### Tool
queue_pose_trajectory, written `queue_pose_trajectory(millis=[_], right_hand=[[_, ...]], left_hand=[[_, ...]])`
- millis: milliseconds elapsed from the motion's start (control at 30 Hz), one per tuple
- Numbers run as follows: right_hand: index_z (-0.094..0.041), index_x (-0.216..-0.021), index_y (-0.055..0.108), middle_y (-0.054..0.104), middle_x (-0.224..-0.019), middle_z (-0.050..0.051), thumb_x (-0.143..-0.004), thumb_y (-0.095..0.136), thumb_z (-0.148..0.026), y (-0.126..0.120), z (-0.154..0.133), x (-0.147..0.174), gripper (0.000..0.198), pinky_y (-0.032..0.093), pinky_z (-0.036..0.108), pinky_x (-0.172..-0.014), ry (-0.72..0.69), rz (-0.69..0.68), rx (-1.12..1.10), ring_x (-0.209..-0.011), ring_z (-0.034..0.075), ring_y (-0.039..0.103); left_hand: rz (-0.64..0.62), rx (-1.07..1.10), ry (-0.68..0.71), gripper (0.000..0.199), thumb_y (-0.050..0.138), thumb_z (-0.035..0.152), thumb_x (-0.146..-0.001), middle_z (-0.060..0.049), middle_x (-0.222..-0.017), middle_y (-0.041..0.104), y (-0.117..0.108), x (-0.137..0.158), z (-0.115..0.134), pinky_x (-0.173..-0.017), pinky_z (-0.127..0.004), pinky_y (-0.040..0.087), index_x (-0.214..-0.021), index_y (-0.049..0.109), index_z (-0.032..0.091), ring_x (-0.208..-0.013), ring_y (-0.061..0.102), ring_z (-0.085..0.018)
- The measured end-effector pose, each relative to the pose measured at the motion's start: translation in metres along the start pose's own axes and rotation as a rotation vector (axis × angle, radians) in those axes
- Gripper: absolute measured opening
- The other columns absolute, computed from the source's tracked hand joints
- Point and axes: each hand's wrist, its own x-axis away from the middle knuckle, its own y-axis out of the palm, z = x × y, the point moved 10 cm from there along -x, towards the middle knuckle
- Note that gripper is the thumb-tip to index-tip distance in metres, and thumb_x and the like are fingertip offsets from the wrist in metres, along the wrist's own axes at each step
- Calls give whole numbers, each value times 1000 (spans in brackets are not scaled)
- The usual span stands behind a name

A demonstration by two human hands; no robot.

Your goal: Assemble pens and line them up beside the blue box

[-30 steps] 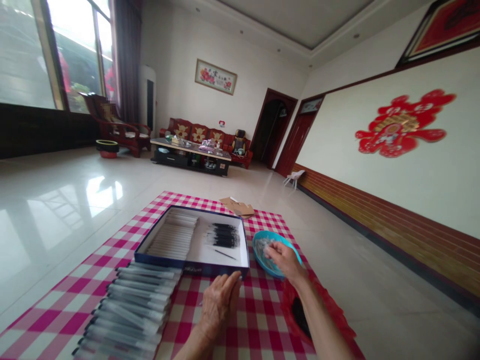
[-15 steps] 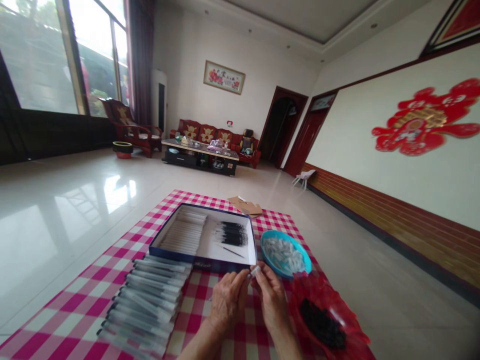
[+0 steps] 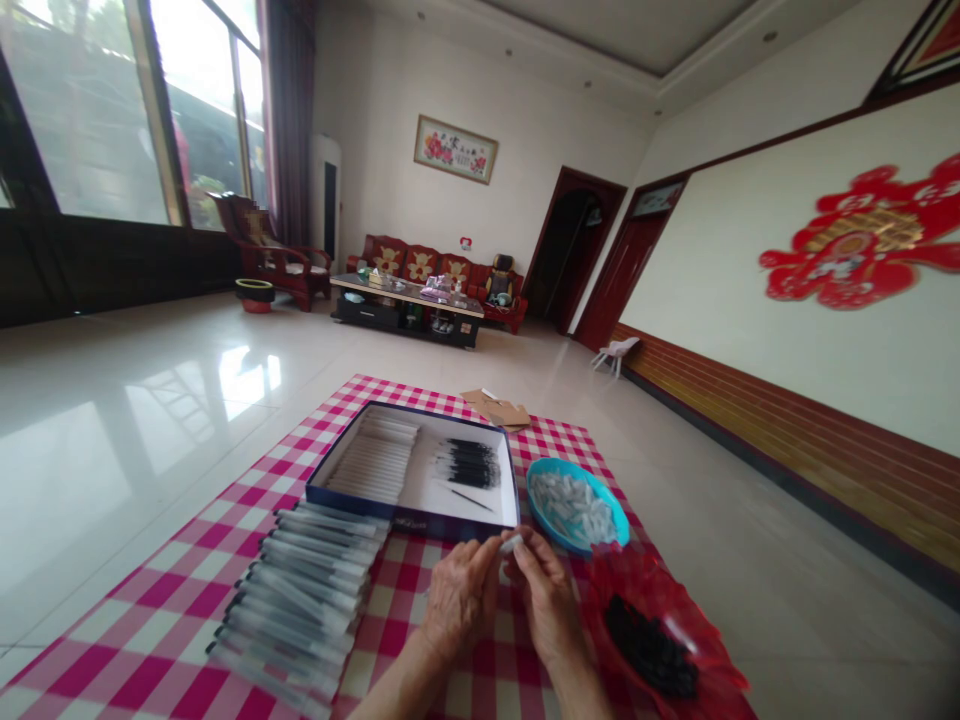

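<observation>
My right hand [image 3: 551,590] pinches a small whitish translucent piece [image 3: 511,544] that looks like a pen cap. Against its inner end, my left hand [image 3: 461,592] has its fingers closed; what they grip is hidden. Just beyond both hands lies a shallow dark-blue-edged box [image 3: 427,520], with white tubes [image 3: 375,455] on its left side and thin black refills [image 3: 469,463] on its right. A blue bowl [image 3: 624,525] of similar translucent pieces [image 3: 574,505] stands right of the box. Left of my hands, several pens [image 3: 300,590] with frosted barrels and black ends lie in a pile.
A red translucent bowl or bag [image 3: 709,640] holding small black parts [image 3: 652,648] sits beside my right forearm. Brown cardboard pieces [image 3: 499,410] lie at the far edge of the checked tablecloth [image 3: 225,540]. Beyond are a coffee table [image 3: 405,310] and a red sofa [image 3: 405,255].
The view has shifted slightly, so the table and its things appear a little to the right. Both hands stay together at the small whitish piece, with its angle slightly changed.
</observation>
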Motion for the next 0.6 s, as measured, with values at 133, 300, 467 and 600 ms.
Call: queue_pose_trajectory(millis=[133,300,467,600], right_hand=[[-22,-97,67,72,-98,4,-76,70,-41,5,-11,2,28,52,31,-80,-67,-25,82,-91,21,66],[-20,-96,67,72,-97,7,-73,71,-45,3,-21,2,34,52,37,-85,-117,16,167,-92,24,66],[-19,-95,67,72,-96,8,-75,69,-45,3,-28,3,33,52,37,-84,-165,12,257,-91,25,66],[-20,-97,67,72,-97,7,-75,69,-43,5,-24,4,31,52,35,-83,-128,-2,218,-91,24,65]], left_hand=[[-3,43,10,29,40,16,-91,-6,-80,65,-1,-1,0,-64,-26,50,-114,57,20,-73,63,-18],[18,45,18,23,38,17,-92,-5,-73,62,-3,-2,1,-58,-25,48,-99,59,19,-65,60,-17],[-8,21,-7,22,36,16,-92,-3,-68,56,-2,-3,0,-53,-24,42,-83,56,20,-60,55,-15],[-56,38,-33,23,37,16,-92,-2,-69,55,1,-3,-2,-52,-24,39,-75,52,21,-59,54,-14]])
